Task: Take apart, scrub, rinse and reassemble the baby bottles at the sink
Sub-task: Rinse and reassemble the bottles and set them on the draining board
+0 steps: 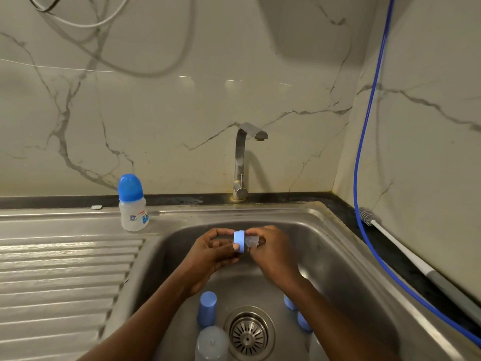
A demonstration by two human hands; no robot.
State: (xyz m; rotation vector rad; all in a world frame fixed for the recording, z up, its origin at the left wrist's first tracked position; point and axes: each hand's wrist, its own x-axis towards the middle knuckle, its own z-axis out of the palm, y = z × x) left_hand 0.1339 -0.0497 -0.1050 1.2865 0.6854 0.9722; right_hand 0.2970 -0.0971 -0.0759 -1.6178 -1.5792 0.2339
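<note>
Holding the small blue plastic screw ring over the middle of the stainless steel sink basin, your left hand pinches it, thumb on the near rim and forefinger curled over the top. Your right hand has its fingers closed round the clear silicone teat, which touches the ring's right side (whether it sits inside the ring you cannot tell).

On the basin floor, a blue plastic cap stands just left of the round metal drain strainer, with a clear plastic bottle body beside it at the front edge. Two more blue plastic pieces lie right of the strainer, partly hidden by your forearm.

An assembled clear baby bottle with a blue domed cap stands upright at the back right corner of the ribbed steel drainboard. A white-handled bottle brush with a grey head lies along the dark counter's right edge, beside a blue hose.
</note>
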